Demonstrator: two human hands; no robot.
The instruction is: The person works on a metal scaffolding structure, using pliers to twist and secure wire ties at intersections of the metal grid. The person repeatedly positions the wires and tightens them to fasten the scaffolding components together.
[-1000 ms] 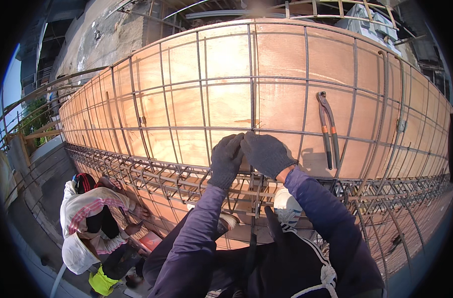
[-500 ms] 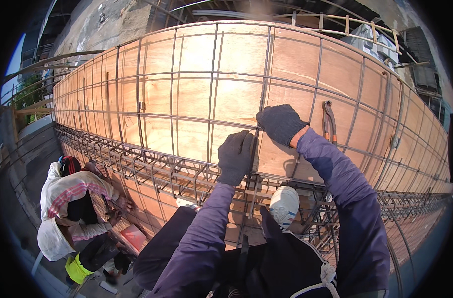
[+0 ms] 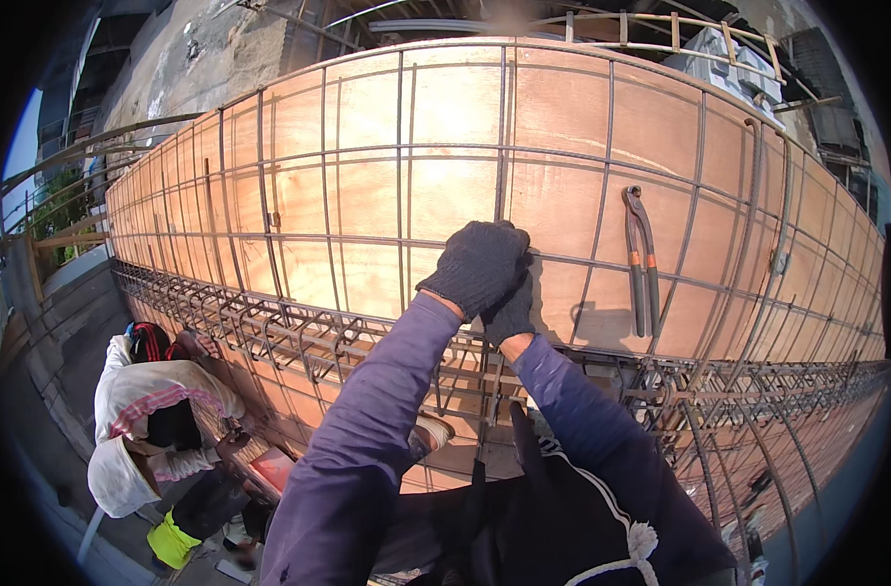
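My two dark-gloved hands meet at a crossing of the upright steel bar mesh (image 3: 400,190). My left hand (image 3: 473,266) lies over the crossing with its fingers curled closed, the fingertips hidden. My right hand (image 3: 512,311) is just below and partly behind it, also closed round the same spot. Whatever they pinch there is covered by the gloves. To their right, a pair of pincers (image 3: 643,264) with orange bands on its handles hangs upright at the mesh, jaws up, touched by neither hand.
Behind the mesh stands a plywood panel (image 3: 562,107). A cage of bars with stirrups (image 3: 299,337) runs along its foot. At lower left a co-worker in a light hooded top (image 3: 172,391) bends toward the panel. Steel bars (image 3: 758,439) rise at lower right, and a rope knot (image 3: 642,540) hangs at my waist.
My left hand has moved up and right onto the crossing. My right hand has come down and left, beneath it. The pincers are now fully in sight.
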